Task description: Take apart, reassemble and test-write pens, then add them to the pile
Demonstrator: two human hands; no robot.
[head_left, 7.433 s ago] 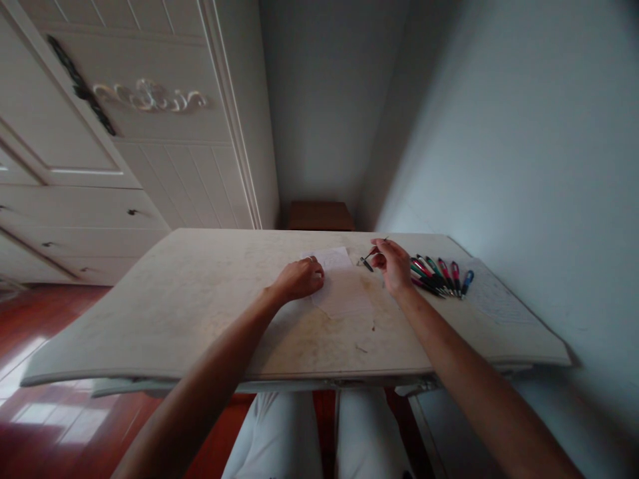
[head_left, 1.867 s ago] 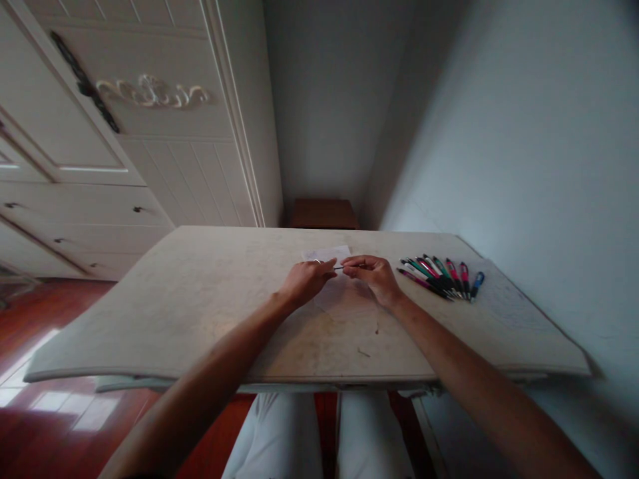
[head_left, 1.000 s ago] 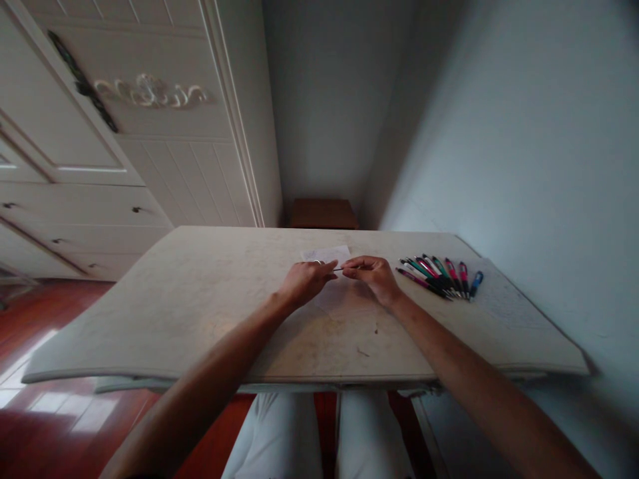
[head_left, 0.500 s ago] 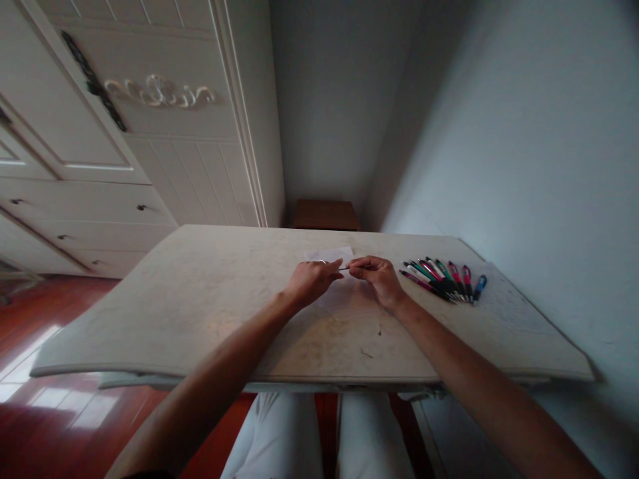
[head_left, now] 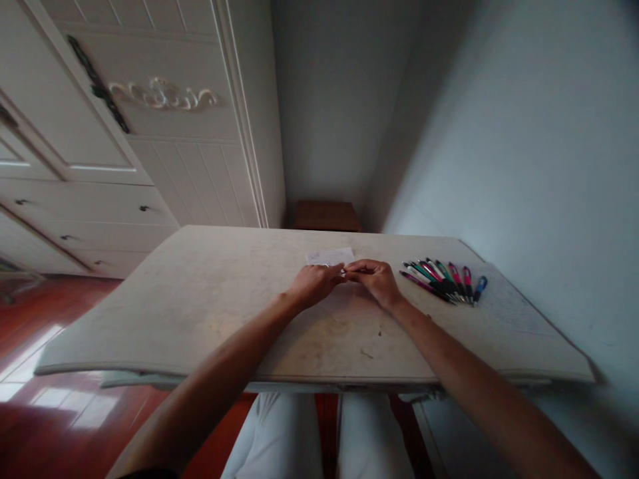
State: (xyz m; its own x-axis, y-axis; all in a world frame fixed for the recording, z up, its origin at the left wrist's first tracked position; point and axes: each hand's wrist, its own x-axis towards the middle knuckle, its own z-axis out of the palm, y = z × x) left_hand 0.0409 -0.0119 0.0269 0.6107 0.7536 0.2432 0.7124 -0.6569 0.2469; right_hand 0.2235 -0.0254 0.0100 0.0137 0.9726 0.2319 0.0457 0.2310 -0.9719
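Over the middle of the table, my left hand (head_left: 315, 284) and my right hand (head_left: 377, 281) come together, fingertips almost touching. The fingers of both are closed in a pinch. Between them is a slim pen part (head_left: 344, 271), mostly hidden by the fingers, so its exact kind and full length cannot be made out. A ring shows on my left hand. Under and just beyond the hands lies a sheet of white paper (head_left: 337, 255) with faint writing. Several pens (head_left: 434, 281) in pink, green, white and black lie fanned out to the right of my right hand.
A blue pen (head_left: 480, 290) sits at the right end of the pile, beside a written sheet (head_left: 516, 306). Small dark scraps (head_left: 367, 354) lie near the front of the pale table (head_left: 200, 286). A white cabinet (head_left: 190, 173) stands at left, a wall (head_left: 549, 166) at right.
My hands have drawn closer together, and the thin dark rod that showed between them is now almost covered by the fingers. The pens and paper stay put.
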